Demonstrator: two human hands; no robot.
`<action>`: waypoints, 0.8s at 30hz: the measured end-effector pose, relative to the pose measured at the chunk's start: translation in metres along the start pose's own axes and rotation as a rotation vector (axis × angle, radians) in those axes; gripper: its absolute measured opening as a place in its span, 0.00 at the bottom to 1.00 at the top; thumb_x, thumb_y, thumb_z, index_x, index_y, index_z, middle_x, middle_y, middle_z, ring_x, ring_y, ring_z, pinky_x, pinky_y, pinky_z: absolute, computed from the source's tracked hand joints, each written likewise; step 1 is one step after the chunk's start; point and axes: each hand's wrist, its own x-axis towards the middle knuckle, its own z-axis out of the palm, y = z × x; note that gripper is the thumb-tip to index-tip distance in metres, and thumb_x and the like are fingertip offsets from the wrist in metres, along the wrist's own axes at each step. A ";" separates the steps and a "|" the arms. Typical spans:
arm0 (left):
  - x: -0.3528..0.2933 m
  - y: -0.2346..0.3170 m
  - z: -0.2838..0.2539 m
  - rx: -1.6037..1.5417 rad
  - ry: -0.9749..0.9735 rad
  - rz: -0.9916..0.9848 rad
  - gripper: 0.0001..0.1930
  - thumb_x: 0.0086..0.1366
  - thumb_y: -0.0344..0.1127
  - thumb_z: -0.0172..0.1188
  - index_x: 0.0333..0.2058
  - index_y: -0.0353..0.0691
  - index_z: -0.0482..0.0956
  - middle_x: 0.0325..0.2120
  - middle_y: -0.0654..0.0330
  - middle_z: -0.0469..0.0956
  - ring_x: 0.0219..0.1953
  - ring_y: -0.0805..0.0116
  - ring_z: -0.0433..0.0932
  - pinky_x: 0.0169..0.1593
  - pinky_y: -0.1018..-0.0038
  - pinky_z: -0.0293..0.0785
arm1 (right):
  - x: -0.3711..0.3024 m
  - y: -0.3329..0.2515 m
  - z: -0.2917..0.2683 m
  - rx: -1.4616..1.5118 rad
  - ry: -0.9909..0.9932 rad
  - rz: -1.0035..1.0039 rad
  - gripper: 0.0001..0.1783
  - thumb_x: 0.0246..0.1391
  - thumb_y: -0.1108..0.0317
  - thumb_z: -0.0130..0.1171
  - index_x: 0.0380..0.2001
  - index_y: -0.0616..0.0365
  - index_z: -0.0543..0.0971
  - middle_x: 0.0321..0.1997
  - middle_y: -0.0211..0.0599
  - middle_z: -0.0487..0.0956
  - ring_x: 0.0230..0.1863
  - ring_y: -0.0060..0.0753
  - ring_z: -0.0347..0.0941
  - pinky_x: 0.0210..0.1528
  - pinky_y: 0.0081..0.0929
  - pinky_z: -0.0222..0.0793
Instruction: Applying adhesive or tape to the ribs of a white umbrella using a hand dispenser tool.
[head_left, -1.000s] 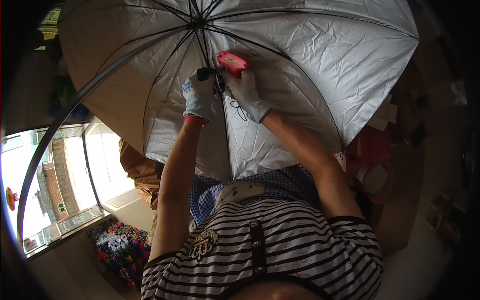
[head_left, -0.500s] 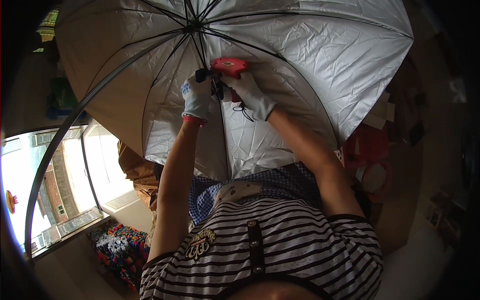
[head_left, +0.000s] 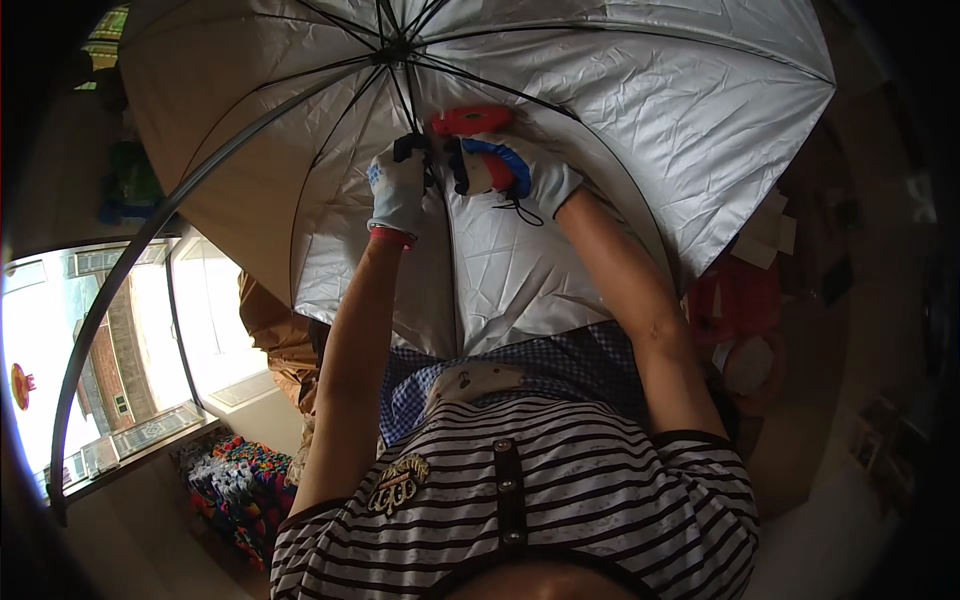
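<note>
An open umbrella (head_left: 600,120) with a silvery lining and black ribs spreads before me, its inner side toward me. My left hand (head_left: 398,188), in a white glove with dark fingertips and a red cuff, is closed at a rib running toward the near edge. What exactly lies under its fingertips is hidden. Just right of it, my right hand (head_left: 515,172), in a white and blue glove, is wrapped round the grip of a red tool, which looks like a tagging gun (head_left: 472,120). A thin black cord loop hangs below that hand. A small gap separates the hands.
The umbrella's curved shaft (head_left: 225,160) sweeps down the left side. A bright window (head_left: 120,360) is at the left, with a multicoloured textile pile (head_left: 240,495) below it. Brown fabric (head_left: 275,345) hangs nearby. Red containers (head_left: 740,300) stand at the right.
My right hand has turned and drawn slightly right, away from the left hand, tilting the red tool. My left hand stays at the rib. The umbrella has shifted slightly right.
</note>
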 end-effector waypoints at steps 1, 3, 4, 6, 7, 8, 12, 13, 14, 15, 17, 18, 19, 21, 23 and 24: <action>-0.001 0.001 0.000 -0.050 -0.010 -0.023 0.10 0.63 0.35 0.57 0.35 0.36 0.83 0.14 0.64 0.75 0.14 0.78 0.71 0.17 0.79 0.62 | 0.003 0.001 -0.003 0.002 0.002 -0.002 0.22 0.62 0.57 0.52 0.54 0.60 0.72 0.55 0.33 0.74 0.56 0.23 0.69 0.59 0.24 0.62; -0.002 0.004 -0.001 -0.048 -0.017 -0.058 0.10 0.63 0.35 0.57 0.34 0.36 0.83 0.14 0.64 0.75 0.14 0.78 0.71 0.17 0.79 0.62 | 0.014 -0.002 -0.013 -0.177 0.026 0.001 0.22 0.63 0.58 0.51 0.55 0.59 0.72 0.58 0.34 0.72 0.58 0.23 0.67 0.61 0.23 0.60; -0.002 0.005 -0.003 -0.048 -0.017 -0.093 0.09 0.63 0.35 0.57 0.34 0.36 0.83 0.14 0.64 0.75 0.14 0.78 0.71 0.17 0.79 0.62 | 0.016 -0.004 -0.010 -0.267 0.036 0.004 0.22 0.63 0.59 0.51 0.56 0.58 0.72 0.59 0.34 0.71 0.59 0.23 0.66 0.62 0.23 0.59; -0.001 0.004 -0.004 -0.045 -0.017 -0.128 0.09 0.63 0.35 0.57 0.34 0.36 0.82 0.14 0.65 0.75 0.15 0.78 0.72 0.17 0.79 0.62 | 0.016 -0.006 -0.003 -0.382 -0.036 -0.139 0.22 0.62 0.60 0.52 0.56 0.58 0.72 0.57 0.33 0.72 0.57 0.22 0.67 0.61 0.22 0.60; 0.000 0.000 -0.004 -0.049 -0.011 -0.133 0.09 0.62 0.35 0.56 0.33 0.36 0.82 0.14 0.64 0.75 0.15 0.77 0.72 0.18 0.78 0.63 | 0.016 -0.007 0.000 -0.498 -0.109 -0.280 0.21 0.62 0.60 0.52 0.56 0.57 0.72 0.56 0.32 0.73 0.56 0.22 0.68 0.60 0.22 0.61; 0.000 -0.003 -0.004 -0.054 -0.004 -0.138 0.10 0.62 0.35 0.56 0.32 0.35 0.82 0.15 0.63 0.76 0.15 0.76 0.72 0.18 0.77 0.65 | 0.016 -0.008 0.003 -0.613 -0.182 -0.422 0.21 0.61 0.61 0.53 0.56 0.57 0.72 0.55 0.31 0.74 0.55 0.22 0.69 0.59 0.21 0.62; -0.001 0.002 -0.002 -0.076 -0.002 -0.183 0.10 0.62 0.35 0.56 0.32 0.35 0.81 0.16 0.62 0.76 0.15 0.75 0.73 0.18 0.76 0.65 | 0.021 -0.003 -0.003 -0.293 0.019 -0.131 0.22 0.58 0.62 0.57 0.56 0.54 0.73 0.52 0.31 0.76 0.52 0.23 0.71 0.56 0.19 0.65; -0.001 0.003 -0.001 -0.086 -0.002 -0.203 0.10 0.61 0.35 0.57 0.32 0.34 0.81 0.17 0.62 0.76 0.15 0.75 0.73 0.18 0.76 0.65 | 0.020 -0.002 -0.006 -0.293 0.020 -0.132 0.22 0.58 0.62 0.57 0.56 0.54 0.73 0.52 0.31 0.76 0.52 0.23 0.71 0.56 0.19 0.65; -0.001 0.002 -0.003 -0.078 0.004 -0.213 0.10 0.61 0.35 0.57 0.32 0.34 0.81 0.17 0.62 0.76 0.15 0.75 0.73 0.18 0.76 0.65 | 0.014 -0.003 0.002 -0.291 0.052 -0.123 0.23 0.57 0.62 0.58 0.55 0.55 0.73 0.51 0.31 0.77 0.50 0.23 0.72 0.54 0.19 0.66; -0.002 0.000 -0.004 -0.073 0.003 -0.207 0.10 0.61 0.35 0.56 0.32 0.35 0.81 0.17 0.61 0.77 0.16 0.74 0.73 0.19 0.76 0.66 | 0.008 -0.004 0.009 -0.289 0.084 -0.113 0.24 0.56 0.62 0.59 0.55 0.56 0.73 0.50 0.31 0.77 0.49 0.23 0.73 0.53 0.19 0.67; -0.003 0.001 -0.004 -0.075 -0.008 -0.180 0.10 0.61 0.36 0.56 0.33 0.37 0.82 0.17 0.60 0.78 0.17 0.72 0.75 0.21 0.74 0.68 | 0.001 -0.008 0.014 -0.293 0.122 -0.108 0.25 0.55 0.62 0.61 0.55 0.57 0.73 0.48 0.31 0.78 0.47 0.23 0.74 0.52 0.20 0.68; -0.001 -0.005 -0.004 -0.074 -0.008 -0.184 0.10 0.61 0.36 0.56 0.33 0.37 0.82 0.17 0.60 0.78 0.17 0.72 0.75 0.21 0.74 0.68 | -0.001 -0.010 0.016 -0.305 0.120 -0.135 0.25 0.55 0.61 0.61 0.54 0.58 0.73 0.47 0.31 0.78 0.46 0.23 0.74 0.50 0.20 0.69; 0.001 -0.009 -0.004 -0.001 -0.011 -0.031 0.10 0.61 0.35 0.56 0.33 0.37 0.82 0.17 0.61 0.77 0.17 0.74 0.73 0.20 0.76 0.66 | -0.001 -0.011 0.019 -0.317 0.112 -0.162 0.25 0.55 0.61 0.61 0.54 0.59 0.73 0.46 0.31 0.78 0.45 0.23 0.74 0.48 0.21 0.70; 0.005 -0.019 -0.008 0.149 -0.015 0.273 0.09 0.62 0.33 0.56 0.35 0.37 0.83 0.17 0.64 0.77 0.15 0.78 0.71 0.19 0.80 0.63 | 0.002 -0.012 0.028 -0.329 0.097 -0.183 0.24 0.54 0.60 0.62 0.53 0.59 0.74 0.45 0.31 0.79 0.45 0.23 0.74 0.47 0.22 0.71; 0.006 -0.030 -0.008 0.109 -0.001 0.230 0.09 0.61 0.33 0.56 0.35 0.37 0.83 0.17 0.64 0.76 0.16 0.78 0.72 0.19 0.80 0.63 | 0.005 -0.009 0.040 -0.201 0.172 -0.043 0.23 0.54 0.61 0.62 0.51 0.60 0.75 0.44 0.31 0.79 0.42 0.23 0.74 0.42 0.23 0.72; 0.005 -0.020 0.000 0.057 -0.007 0.195 0.09 0.61 0.33 0.56 0.35 0.37 0.82 0.17 0.64 0.76 0.16 0.78 0.72 0.20 0.80 0.64 | 0.005 -0.010 0.040 -0.138 0.223 0.022 0.22 0.54 0.61 0.62 0.50 0.61 0.75 0.43 0.31 0.79 0.41 0.23 0.75 0.40 0.23 0.73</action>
